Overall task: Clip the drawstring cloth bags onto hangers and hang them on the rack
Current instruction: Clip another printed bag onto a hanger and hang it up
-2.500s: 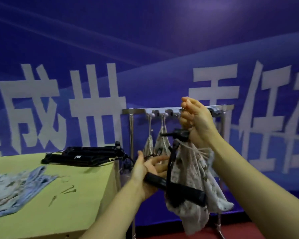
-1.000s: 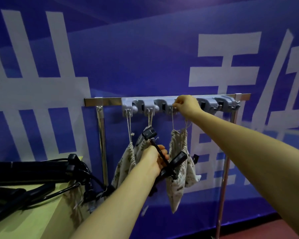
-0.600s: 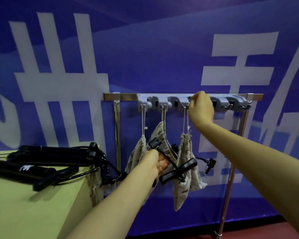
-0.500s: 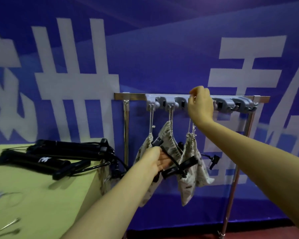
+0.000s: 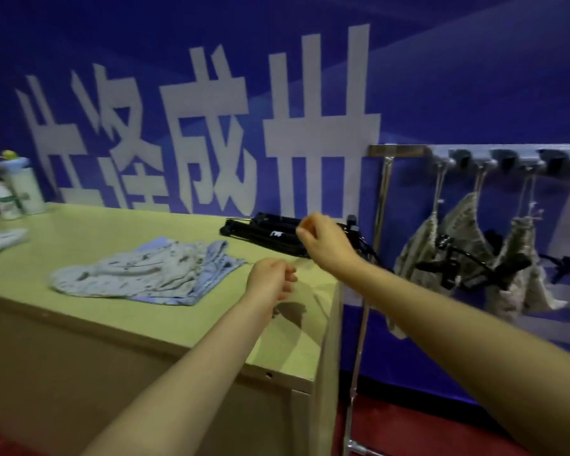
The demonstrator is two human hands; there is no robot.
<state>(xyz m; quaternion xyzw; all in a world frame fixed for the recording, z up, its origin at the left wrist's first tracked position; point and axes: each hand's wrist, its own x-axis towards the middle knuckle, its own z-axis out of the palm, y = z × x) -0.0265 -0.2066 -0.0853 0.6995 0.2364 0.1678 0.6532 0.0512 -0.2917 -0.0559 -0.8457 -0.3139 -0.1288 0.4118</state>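
On the desk (image 5: pixel 165 324): a heap of drawstring cloth bags (image 5: pixel 139 268), within reach for the next pick.
Rack (image 5: pixel 507 156): three hung bags (image 5: pixel 454 232) on cords, black hangers (image 5: pixel 468 268) clipped across.
Left hand (image 5: pixel 270 281): grip loosely curled, holding nothing.
Right hand (image 5: pixel 323 245): the same, over spare hangers (image 5: pixel 264 232).
Writing: big white Chinese characters on the blue banner (image 5: pixel 310 123); bottle (image 5: pixel 20 189) labels too blurred.
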